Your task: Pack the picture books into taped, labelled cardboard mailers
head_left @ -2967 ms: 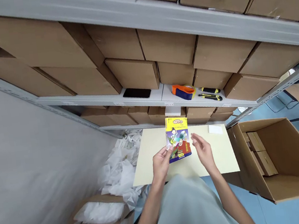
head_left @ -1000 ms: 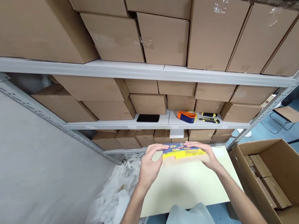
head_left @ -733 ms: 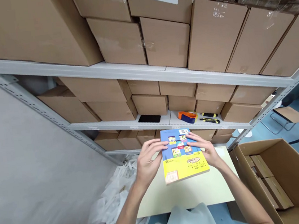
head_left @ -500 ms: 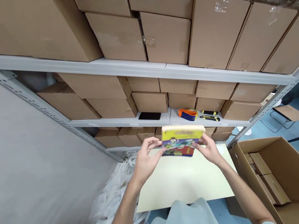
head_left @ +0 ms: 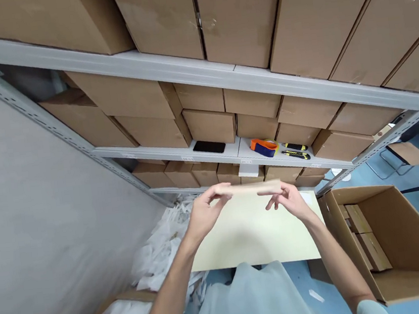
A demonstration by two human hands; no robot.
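Between my hands, above the pale table top, is a book (head_left: pixel 249 188), turned so that only a thin, cream-coloured edge faces me. Its colourful cover is out of sight now. My left hand (head_left: pixel 210 210) pinches the book's left end between thumb and fingers. At the right end, my right hand (head_left: pixel 289 199) grips it, with some fingers curled beneath. The picture is slightly blurred around the book.
The pale table (head_left: pixel 257 237) stands against metal shelves packed with cardboard boxes (head_left: pixel 209 125). A phone (head_left: pixel 209 147), an orange-and-blue tape dispenser (head_left: pixel 264 147) and utility knives (head_left: pixel 296 151) lie on one shelf. An open carton (head_left: pixel 406 234) holds smaller boxes at right; white scraps (head_left: pixel 159 244) lie left.
The book has tipped from showing its colourful cover to showing its edge. Both hands still hold it, and the right fingers have shifted. My view has tilted downward.
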